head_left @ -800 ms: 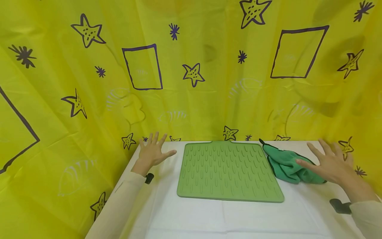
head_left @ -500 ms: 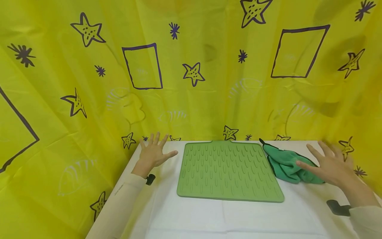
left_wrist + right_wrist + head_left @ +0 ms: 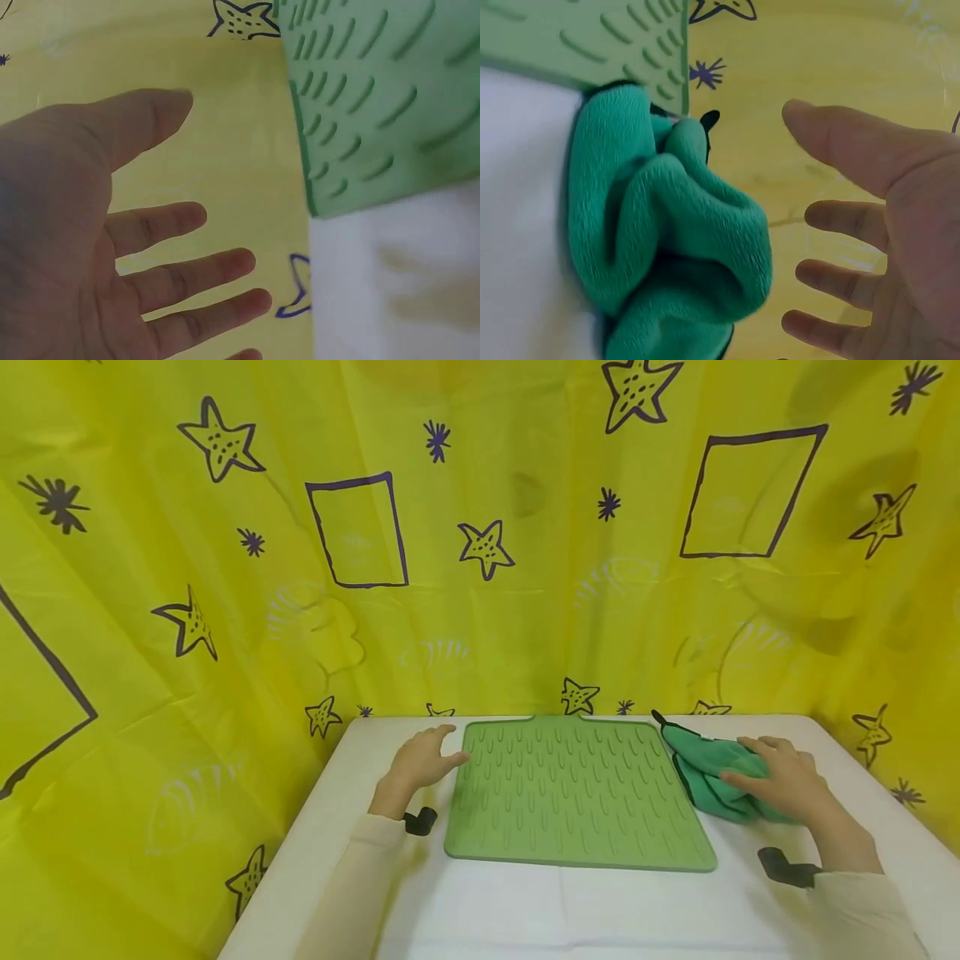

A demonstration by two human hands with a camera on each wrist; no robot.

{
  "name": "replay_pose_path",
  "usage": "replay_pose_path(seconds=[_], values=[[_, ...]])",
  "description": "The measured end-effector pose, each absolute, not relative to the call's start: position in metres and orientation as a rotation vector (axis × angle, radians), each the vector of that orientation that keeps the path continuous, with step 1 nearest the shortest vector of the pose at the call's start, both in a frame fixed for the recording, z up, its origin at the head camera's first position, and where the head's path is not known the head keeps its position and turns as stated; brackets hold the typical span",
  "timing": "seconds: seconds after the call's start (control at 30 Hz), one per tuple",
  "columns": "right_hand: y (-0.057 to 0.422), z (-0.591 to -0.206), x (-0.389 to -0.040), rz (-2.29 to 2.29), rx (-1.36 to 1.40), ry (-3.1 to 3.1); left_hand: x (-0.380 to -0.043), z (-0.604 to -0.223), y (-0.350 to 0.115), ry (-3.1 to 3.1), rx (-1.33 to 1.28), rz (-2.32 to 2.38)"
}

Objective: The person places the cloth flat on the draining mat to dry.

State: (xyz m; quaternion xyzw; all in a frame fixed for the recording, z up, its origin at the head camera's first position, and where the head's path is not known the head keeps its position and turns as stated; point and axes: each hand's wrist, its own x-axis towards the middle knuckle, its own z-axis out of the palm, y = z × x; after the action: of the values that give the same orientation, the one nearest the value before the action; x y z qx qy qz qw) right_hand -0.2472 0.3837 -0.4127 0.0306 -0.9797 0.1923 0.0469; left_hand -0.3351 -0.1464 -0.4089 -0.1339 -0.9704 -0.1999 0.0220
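A light green ridged mat (image 3: 573,793) lies flat on the white table, its ridges also showing in both wrist views. Beside its right edge sits a crumpled green cloth (image 3: 708,768) with dark trim; folds of the same cloth (image 3: 675,217) fill the middle of the right wrist view. My left hand (image 3: 420,764) hovers by the mat's left edge, holding nothing, its fingers (image 3: 187,277) spread apart and loosely extended. Over the cloth is my right hand (image 3: 791,781), covering part of it in the head view; in the right wrist view its fingers stand apart from the cloth.
A yellow curtain (image 3: 487,618) printed with stars and frames hangs behind and to the left of the white table (image 3: 510,910). The mat reaches the table's back edge. A small black wrist piece (image 3: 787,867) sits near each cuff.
Both hands have come lower and inward: the left moved right toward the mat, the right moved left over the cloth. Their fingers are less widely spread. Mat and cloth stay in place.
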Motion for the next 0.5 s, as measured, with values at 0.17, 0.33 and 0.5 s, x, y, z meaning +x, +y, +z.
replay_pose_path(seconds=[0.17,0.33,0.5], values=[[0.374,-0.422,-0.253,0.697,0.082,-2.974,-0.342,-0.43,-0.138,-2.953,-0.344,-0.807],[0.374,-0.43,-0.258,0.717,0.019,-2.992,-0.347,-0.451,-0.136,-2.911,-0.21,-0.905],[0.381,-0.437,-0.265,0.744,-0.033,-2.989,-0.349,-0.464,-0.133,-2.882,-0.072,-1.014]])
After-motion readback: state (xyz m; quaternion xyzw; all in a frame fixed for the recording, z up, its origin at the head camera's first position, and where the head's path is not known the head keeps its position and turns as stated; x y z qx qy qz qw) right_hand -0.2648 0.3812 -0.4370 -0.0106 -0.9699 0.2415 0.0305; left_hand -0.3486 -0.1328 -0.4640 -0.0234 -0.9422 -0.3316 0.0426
